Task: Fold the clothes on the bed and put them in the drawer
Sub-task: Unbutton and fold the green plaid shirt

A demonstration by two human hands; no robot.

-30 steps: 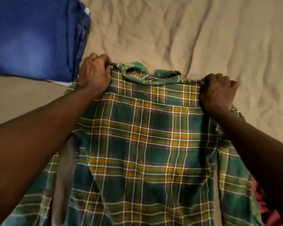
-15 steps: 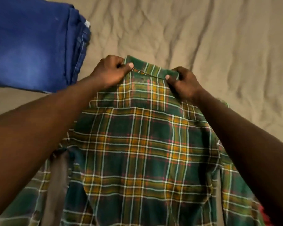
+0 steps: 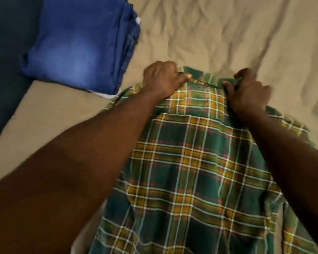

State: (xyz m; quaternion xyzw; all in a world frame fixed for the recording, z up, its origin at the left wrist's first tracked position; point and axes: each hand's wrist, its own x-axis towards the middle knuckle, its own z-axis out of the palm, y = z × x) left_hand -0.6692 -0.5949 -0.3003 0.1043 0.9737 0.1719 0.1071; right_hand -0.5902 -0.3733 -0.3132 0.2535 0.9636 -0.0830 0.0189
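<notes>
A green, yellow and white plaid shirt (image 3: 196, 162) lies back-up on the tan bed sheet (image 3: 228, 33), its collar pointing away from me. My left hand (image 3: 162, 79) pinches the left end of the collar between thumb and curled fingers. My right hand (image 3: 248, 92) grips the collar's right end in the same way. Both forearms reach across the shirt and hide part of its left side and right sleeve. The picture is slightly blurred by motion.
A folded stack of blue jeans (image 3: 81, 46) rests on the bed at the upper left, close to the shirt's left shoulder. A dark surface (image 3: 4, 70) borders the bed on the far left. Wrinkled sheet stretches beyond the collar and to the right.
Both hands came inward from the shirt's shoulders to the collar a second ago. Since then the shirt and hands have shifted right in the view, and the jeans show more fully.
</notes>
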